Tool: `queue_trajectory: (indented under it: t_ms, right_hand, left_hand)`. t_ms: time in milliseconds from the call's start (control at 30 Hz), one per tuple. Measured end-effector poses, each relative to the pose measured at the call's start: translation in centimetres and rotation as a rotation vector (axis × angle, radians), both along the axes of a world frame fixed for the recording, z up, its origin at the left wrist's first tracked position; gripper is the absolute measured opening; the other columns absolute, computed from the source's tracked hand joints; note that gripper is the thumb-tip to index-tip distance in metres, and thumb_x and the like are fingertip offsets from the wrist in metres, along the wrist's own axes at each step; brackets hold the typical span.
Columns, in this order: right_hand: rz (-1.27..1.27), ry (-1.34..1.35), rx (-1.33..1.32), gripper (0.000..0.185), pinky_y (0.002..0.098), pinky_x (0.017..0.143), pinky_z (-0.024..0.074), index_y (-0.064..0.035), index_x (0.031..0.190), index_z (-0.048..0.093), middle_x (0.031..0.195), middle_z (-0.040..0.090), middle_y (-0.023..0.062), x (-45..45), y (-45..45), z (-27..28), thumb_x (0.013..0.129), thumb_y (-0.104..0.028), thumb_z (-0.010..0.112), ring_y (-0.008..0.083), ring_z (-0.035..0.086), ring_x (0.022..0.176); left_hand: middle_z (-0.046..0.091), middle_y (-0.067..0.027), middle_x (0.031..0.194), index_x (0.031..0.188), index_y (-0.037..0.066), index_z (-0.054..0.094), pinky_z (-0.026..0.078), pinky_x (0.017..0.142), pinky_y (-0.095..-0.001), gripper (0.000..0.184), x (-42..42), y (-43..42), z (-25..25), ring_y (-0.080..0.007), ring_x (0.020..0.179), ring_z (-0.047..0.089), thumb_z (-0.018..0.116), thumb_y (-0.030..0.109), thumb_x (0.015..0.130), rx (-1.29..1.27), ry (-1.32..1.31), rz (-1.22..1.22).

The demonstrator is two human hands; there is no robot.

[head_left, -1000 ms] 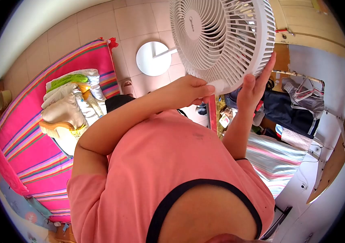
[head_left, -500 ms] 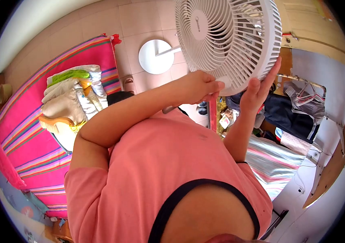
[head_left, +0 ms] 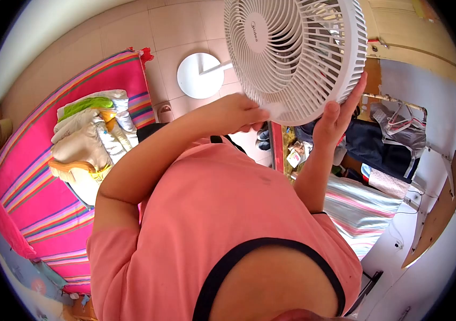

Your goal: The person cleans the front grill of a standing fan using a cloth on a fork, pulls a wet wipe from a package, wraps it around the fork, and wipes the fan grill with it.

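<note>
A white fan (head_left: 271, 69) with a round grille stands in front of me, tilted, its head large at the top of the head view. Its pole runs down to a round white base (head_left: 190, 75) on the floor. My right hand (head_left: 337, 115) holds the rim at the lower right, thumb in front and fingers along the outer edge. My left hand (head_left: 241, 113) is closed by the lower edge of the grille, on a small, blurred white piece (head_left: 275, 111). I cannot tell whether it is cloth or tissue.
On the left, a pink striped bed cover (head_left: 30, 198) bears folded clothes (head_left: 86, 125). A slipper (head_left: 165, 113) lies on the tiled floor near the bed. To the right are hanging dark clothes (head_left: 377, 147), a striped sheet (head_left: 359, 214) and a wooden board (head_left: 442, 214).
My left hand has moved left along the lower edge of the fan with the white piece. The right hand keeps its hold on the rim. The whole view has shifted slightly.
</note>
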State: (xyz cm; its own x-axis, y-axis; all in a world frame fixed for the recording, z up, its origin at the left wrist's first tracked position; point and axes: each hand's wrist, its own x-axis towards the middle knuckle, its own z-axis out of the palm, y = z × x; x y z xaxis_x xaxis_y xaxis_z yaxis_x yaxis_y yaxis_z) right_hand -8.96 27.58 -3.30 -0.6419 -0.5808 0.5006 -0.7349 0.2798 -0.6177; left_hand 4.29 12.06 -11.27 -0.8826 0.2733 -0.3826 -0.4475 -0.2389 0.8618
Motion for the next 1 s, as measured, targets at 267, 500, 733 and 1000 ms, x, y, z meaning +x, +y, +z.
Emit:
queue_trajectory:
  t_ms: [267, 500, 733, 1000]
  right_hand:
    - [-0.004, 0.002, 0.013, 0.095, 0.0349, 0.106, 0.0288, -0.0013, 0.149, 0.014, 0.146, 0.030, 0.0166, -0.1, 0.1, 0.0, 0.087, -0.066, 0.047, 0.0246, 0.037, 0.129]
    - [-0.013, -0.014, 0.011, 0.096, 0.0350, 0.106, 0.0285, -0.0006, 0.149, 0.014, 0.146, 0.030, 0.0167, 0.2, 0.0, -0.1, 0.087, -0.067, 0.046, 0.0248, 0.036, 0.130]
    - [-0.015, 0.005, 0.024, 0.094, 0.0349, 0.106, 0.0288, -0.0005, 0.148, 0.014, 0.146, 0.031, 0.0171, 0.2, 0.0, 0.0, 0.088, -0.067, 0.044, 0.0252, 0.037, 0.129]
    - [0.003, 0.048, 0.032, 0.091, 0.0350, 0.105, 0.0295, -0.0020, 0.149, 0.014, 0.146, 0.031, 0.0168, 0.2, 0.3, -0.4, 0.090, -0.063, 0.045, 0.0254, 0.039, 0.128]
  left_hand:
    - [0.046, 0.0056, 0.065, 0.076, 0.006, 0.058, 0.029, 0.049, -0.0211, 0.039, 0.9, 0.7, 0.1, -0.0035, 0.055, 0.034, 0.052, 0.039, 0.096, 0.142, -0.015, 0.003]
    - [0.044, 0.0057, 0.064, 0.075, 0.007, 0.057, 0.025, 0.047, -0.0213, 0.039, 0.5, 1.1, 2.0, -0.0030, 0.053, 0.032, 0.051, 0.039, 0.096, 0.159, 0.039, 0.062]
    - [0.035, 0.0066, 0.057, 0.074, 0.008, 0.055, 0.021, 0.045, -0.0220, 0.039, -0.3, 0.4, 1.8, -0.0039, 0.049, 0.026, 0.052, 0.041, 0.095, 0.223, -0.050, 0.109]
    - [0.052, 0.0003, 0.061, 0.075, 0.005, 0.061, 0.037, 0.050, -0.0262, 0.040, -3.1, 1.2, 1.0, -0.0086, 0.055, 0.045, 0.055, 0.041, 0.091, 0.038, 0.072, 0.183]
